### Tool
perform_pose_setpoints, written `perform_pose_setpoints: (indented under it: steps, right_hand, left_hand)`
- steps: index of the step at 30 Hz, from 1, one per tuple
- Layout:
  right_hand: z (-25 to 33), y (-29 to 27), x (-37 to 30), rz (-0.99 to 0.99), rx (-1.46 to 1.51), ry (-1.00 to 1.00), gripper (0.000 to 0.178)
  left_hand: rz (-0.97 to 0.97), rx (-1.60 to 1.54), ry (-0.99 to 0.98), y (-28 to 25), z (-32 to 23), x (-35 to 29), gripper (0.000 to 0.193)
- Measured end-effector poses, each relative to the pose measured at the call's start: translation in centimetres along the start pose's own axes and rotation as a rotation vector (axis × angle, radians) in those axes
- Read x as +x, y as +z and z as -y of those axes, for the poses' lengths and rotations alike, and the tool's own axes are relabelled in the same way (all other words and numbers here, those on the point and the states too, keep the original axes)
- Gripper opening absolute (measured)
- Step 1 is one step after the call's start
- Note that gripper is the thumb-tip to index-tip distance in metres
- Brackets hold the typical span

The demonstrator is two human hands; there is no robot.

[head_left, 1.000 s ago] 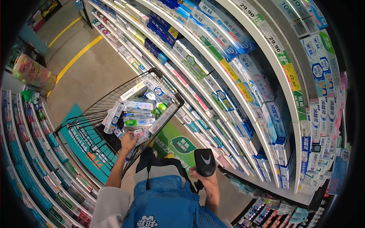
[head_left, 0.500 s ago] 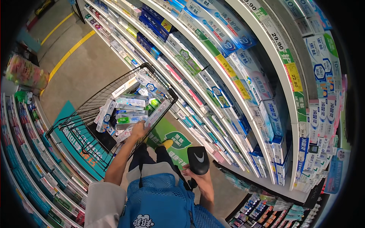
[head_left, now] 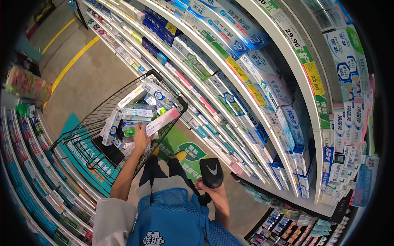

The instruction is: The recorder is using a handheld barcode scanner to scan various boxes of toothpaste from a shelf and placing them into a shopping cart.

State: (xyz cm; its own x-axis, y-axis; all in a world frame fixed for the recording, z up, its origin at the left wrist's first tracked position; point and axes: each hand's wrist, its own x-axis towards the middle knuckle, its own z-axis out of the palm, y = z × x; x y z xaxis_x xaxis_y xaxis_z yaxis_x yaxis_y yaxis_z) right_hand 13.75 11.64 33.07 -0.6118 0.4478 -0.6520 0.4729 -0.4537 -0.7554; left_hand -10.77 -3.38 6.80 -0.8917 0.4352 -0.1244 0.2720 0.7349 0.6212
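My left hand [head_left: 142, 138] reaches over the black wire shopping cart [head_left: 102, 98], its fingers closed on one end of a long white toothpaste box [head_left: 163, 121] with a pink far end. The box lies tilted, its far end near the cart's right rim. Beneath and beyond it, several toothpaste boxes [head_left: 137, 111] lie heaped in the cart. Among them a white box [head_left: 130, 97] leans by the far side. In my right hand [head_left: 217, 196], held low in front of my body, is a black handheld barcode scanner [head_left: 212, 174], its rounded head turned up.
A tall shelf rack [head_left: 230, 59] full of toothpaste boxes runs along the right. Another packed shelf [head_left: 45, 180] curves along the left. A blue mesh bag [head_left: 170, 213] hangs at my front. Green and teal floor stickers [head_left: 191, 151] lie near my feet.
My left hand has moved slightly left and up with the toothpaste box, which has turned from steep to flatter, showing its broad face and pink end. My right hand with the scanner is nearly still.
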Motion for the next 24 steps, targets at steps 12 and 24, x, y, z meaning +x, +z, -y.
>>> perform_pose_setpoints:
  steps: [12, 24]
  right_hand:
    - [1.4, 0.6, 0.9, 0.093, -0.032, -0.047, 0.031]
    - [1.5, 0.1, 1.6, 0.126, 0.02, -0.095, 0.036]
  left_hand:
    - [-0.255, -0.098, 0.204, -11.0, -4.0, -1.8, 0.047]
    - [-0.397, 0.146, 0.599, -15.5, -6.3, -2.4, 0.06]
